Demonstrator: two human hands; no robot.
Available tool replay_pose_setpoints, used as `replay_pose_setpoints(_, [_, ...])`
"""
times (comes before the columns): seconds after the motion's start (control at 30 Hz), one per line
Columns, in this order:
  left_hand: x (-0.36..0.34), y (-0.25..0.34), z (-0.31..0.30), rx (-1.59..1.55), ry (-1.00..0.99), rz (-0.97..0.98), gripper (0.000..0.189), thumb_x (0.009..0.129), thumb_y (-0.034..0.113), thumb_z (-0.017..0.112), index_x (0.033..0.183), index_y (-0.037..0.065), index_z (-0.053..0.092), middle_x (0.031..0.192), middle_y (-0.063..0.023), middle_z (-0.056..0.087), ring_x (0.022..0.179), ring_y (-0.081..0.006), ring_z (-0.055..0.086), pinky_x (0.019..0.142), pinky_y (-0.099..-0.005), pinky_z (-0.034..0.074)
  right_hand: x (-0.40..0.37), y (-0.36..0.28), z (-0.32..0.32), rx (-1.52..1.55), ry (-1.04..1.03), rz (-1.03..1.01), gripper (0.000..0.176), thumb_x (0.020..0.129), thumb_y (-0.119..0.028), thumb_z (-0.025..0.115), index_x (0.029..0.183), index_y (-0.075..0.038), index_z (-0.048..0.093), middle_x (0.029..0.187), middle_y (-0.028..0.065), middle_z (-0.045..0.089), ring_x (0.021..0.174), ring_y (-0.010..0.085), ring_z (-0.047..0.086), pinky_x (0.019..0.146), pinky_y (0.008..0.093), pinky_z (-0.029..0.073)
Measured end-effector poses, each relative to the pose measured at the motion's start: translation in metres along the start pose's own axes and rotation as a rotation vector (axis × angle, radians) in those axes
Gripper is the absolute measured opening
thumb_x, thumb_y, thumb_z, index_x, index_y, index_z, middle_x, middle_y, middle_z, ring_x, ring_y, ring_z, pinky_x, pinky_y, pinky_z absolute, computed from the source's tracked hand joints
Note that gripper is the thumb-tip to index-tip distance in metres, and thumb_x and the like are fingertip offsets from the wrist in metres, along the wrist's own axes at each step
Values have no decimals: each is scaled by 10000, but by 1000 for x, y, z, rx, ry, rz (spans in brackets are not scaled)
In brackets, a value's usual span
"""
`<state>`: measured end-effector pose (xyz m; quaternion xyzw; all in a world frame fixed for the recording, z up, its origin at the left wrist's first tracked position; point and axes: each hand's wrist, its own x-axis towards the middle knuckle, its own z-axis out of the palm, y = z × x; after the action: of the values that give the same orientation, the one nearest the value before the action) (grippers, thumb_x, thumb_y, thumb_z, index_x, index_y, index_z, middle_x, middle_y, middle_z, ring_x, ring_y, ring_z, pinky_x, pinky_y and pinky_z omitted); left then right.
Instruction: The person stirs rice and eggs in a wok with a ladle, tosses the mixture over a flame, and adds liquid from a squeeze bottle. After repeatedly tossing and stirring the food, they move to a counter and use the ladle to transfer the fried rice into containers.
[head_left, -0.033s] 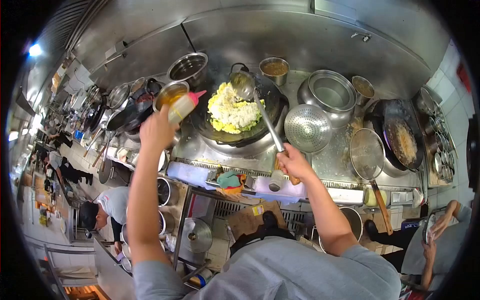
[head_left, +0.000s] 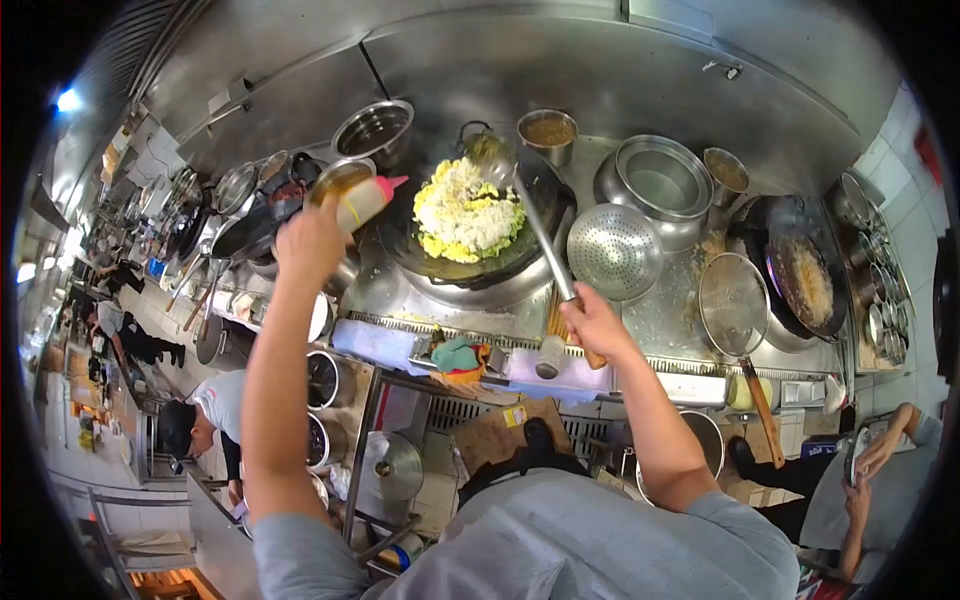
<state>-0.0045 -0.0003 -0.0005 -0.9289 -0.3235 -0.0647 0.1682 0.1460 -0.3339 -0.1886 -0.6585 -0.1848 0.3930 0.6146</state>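
My left hand (head_left: 310,245) is closed around a squeeze bottle (head_left: 362,204) with a pink nozzle, tipped sideways at the wok's left rim. The nozzle points toward the food. In the dark wok (head_left: 548,215) lies a heap of white rice and yellow egg (head_left: 466,215), with some green at its edges. My right hand (head_left: 594,322) grips a long-handled ladle (head_left: 541,230) near its wooden end. The ladle's bowl hangs over the far side of the wok, just behind the heap.
A perforated strainer (head_left: 614,252) and a steel pot (head_left: 664,180) stand right of the wok. Farther right are a mesh skimmer (head_left: 734,305) and a second wok (head_left: 800,275). Steel bowls (head_left: 373,130) sit behind on the left. Other people (head_left: 210,415) work at both sides.
The squeeze bottle and my left hand have shifted slightly up and left. The ladle's bowl has moved a little toward the back of the wok.
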Motion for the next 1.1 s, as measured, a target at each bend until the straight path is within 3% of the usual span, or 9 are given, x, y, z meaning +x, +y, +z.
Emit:
replay_pose_setpoints(0.13, [44,31,12,305,-130,172,302,802,233,680,1074,109,634,926,-122,704,881,-299,690,763,-442,538,-30,-9,-38,-140,122,-52,485,955,-151,557,1349,52,361,714,36,510,512,111,492,462,278,418])
replay_pose_setpoints(0.27, [47,56,0,342,-126,331,232,820,218,652,1027,112,658,911,-110,712,901,-282,694,768,-424,544,-38,-11,-48,-165,175,-65,414,961,-150,543,1301,42,405,702,28,504,511,107,501,456,280,411])
replay_pose_setpoints(0.5, [41,40,-35,281,-172,126,267,817,192,644,1079,149,661,971,-123,712,912,-304,694,788,-434,551,-40,-28,-52,395,-94,-11,253,974,-139,512,1205,-39,480,671,-17,460,482,73,431,435,228,351])
replay_pose_setpoints(0.6, [37,12,-27,196,-164,6,309,790,195,673,1098,168,660,981,-123,710,928,-311,688,807,-441,545,-36,-35,-44,182,-77,-35,266,978,-143,503,1221,-38,475,663,-21,457,486,67,433,438,224,353])
replay_pose_setpoints(0.63, [22,5,-20,132,-114,21,253,782,233,674,993,96,704,953,-149,714,899,-302,699,793,-430,547,-34,-37,-41,122,-50,-4,317,967,-106,512,1274,-57,455,679,-9,462,482,76,418,441,230,356])
replay_pose_setpoints(0.73, [-7,-20,22,-228,-23,-200,507,784,333,721,1214,102,584,987,-203,693,934,-345,678,793,-449,540,-22,-40,-28,-73,-24,-53,391,963,-95,508,1341,-48,418,668,-10,461,473,84,415,437,238,360])
replay_pose_setpoints(0.87, [-70,-56,119,-1330,232,-306,520,867,264,712,1291,37,513,1042,-117,685,907,-227,674,776,-364,537,-8,-42,11,-599,101,-142,555,911,-111,574,1426,-41,378,734,77,589,548,137,576,519,305,475])
replay_pose_setpoints(0.97, [-144,-83,76,-1827,196,-556,442,902,188,678,1284,30,521,1062,-62,662,900,-147,635,778,-312,527,35,-1,23,-1168,89,-346,566,872,-120,580,1408,-45,414,838,207,651,743,304,671,652,409,519])
replay_pose_setpoints(1.1, [-293,-148,-41,-1772,624,-587,453,921,234,664,1284,12,508,1133,-45,629,1004,-121,590,894,-288,463,28,11,63,-394,-169,28,357,901,-86,477,1238,-15,569,1016,176,686,805,270,682,707,381,550])
